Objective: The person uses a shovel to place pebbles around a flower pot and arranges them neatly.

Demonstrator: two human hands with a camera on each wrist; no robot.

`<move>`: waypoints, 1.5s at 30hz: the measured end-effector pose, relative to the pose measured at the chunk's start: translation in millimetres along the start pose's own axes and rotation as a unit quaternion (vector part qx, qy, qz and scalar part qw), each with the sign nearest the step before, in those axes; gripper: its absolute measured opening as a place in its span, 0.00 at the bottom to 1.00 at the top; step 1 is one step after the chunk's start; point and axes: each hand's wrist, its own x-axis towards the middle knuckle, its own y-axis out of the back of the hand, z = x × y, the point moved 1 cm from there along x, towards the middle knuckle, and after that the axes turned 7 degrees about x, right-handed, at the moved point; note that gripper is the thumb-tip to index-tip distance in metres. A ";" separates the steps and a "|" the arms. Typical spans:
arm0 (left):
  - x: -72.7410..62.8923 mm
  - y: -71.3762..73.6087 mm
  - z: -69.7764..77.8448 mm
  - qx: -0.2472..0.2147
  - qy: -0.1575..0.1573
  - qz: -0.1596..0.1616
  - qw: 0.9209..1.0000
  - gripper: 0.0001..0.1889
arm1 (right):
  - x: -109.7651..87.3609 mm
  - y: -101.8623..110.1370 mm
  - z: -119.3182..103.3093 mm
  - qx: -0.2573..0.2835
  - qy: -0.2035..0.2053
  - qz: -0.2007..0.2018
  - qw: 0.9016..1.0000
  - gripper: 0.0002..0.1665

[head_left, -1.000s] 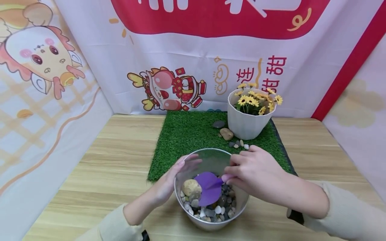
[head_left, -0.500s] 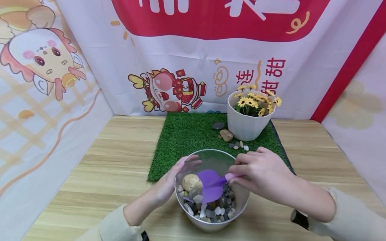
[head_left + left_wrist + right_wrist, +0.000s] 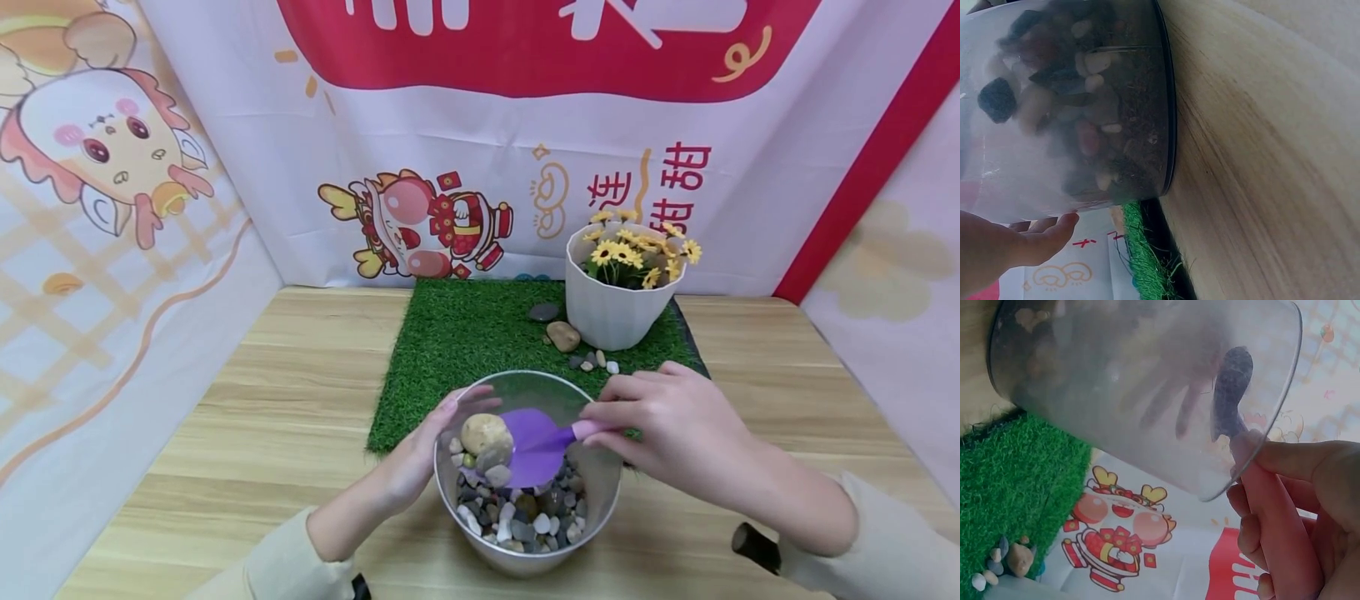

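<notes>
In the head view, a clear bucket [image 3: 517, 560] stands on the table, partly filled with pebbles [image 3: 542, 523] of several colours. My left hand [image 3: 412, 455] rests against its left side, the fingers laid straight along the wall; in the left wrist view, the fingertips [image 3: 1067, 220] touch the plastic. My right hand [image 3: 663, 421] grips the pink handle [image 3: 1275, 531] of a small purple shovel [image 3: 536, 454], fingers curled round it. The blade is inside the bucket, above the pebbles. A large tan stone [image 3: 486, 434] and smaller grey stones [image 3: 495, 467] lie at its left end.
Behind the bucket, a green turf mat [image 3: 465, 342] covers part of the wooden table [image 3: 300, 375]. A white pot [image 3: 622, 312] with yellow flowers stands on it, beside a brown stone [image 3: 562, 336], a dark flat stone [image 3: 543, 312] and several small pebbles. A printed cloth [image 3: 465, 125] hangs behind.
My right hand has moved right and slightly up, drawing the shovel up with the tan stone and grey stones on it. The left hand and the bucket have stayed put.
</notes>
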 end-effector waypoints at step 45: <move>0.5 1.8 -3.0 -0.010 -0.012 -0.011 1.000 0.33 | -39.9 50.2 67.6 -0.105 -0.172 0.000 0.979 0.12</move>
